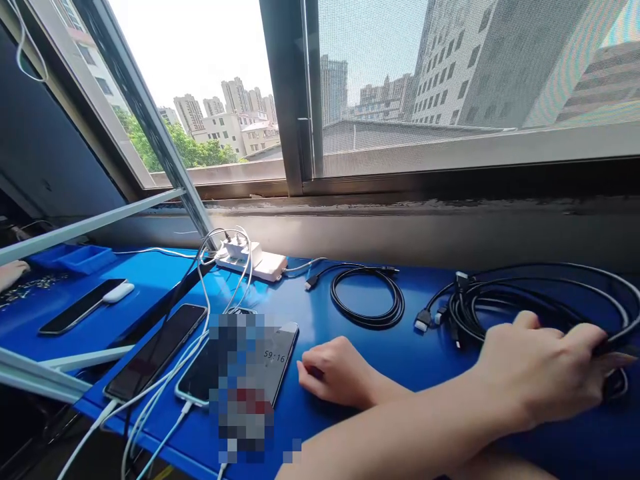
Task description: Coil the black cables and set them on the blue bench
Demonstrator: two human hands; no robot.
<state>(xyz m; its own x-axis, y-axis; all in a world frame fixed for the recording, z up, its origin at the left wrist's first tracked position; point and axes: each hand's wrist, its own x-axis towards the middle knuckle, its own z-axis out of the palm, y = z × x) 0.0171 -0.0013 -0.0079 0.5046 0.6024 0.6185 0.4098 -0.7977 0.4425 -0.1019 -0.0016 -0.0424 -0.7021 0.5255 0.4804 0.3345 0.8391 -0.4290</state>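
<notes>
My arms are crossed. My left hand (550, 373) reaches over to the right and closes on a bundle of black cables (540, 293) on the blue table (430, 353); its fingers wrap round the cable strands. My right hand (335, 370) rests in the middle, fingers curled with nothing visible in them, just right of a phone (275, 360) with a lit screen. A coiled black cable (367, 300) lies beyond that hand, untouched.
Two more dark phones (155, 350) (83, 305) lie at the left, with white charging leads running to a white power strip (253, 259) by the window sill. A blue tray (75, 257) and another person's hand (11, 273) are at far left.
</notes>
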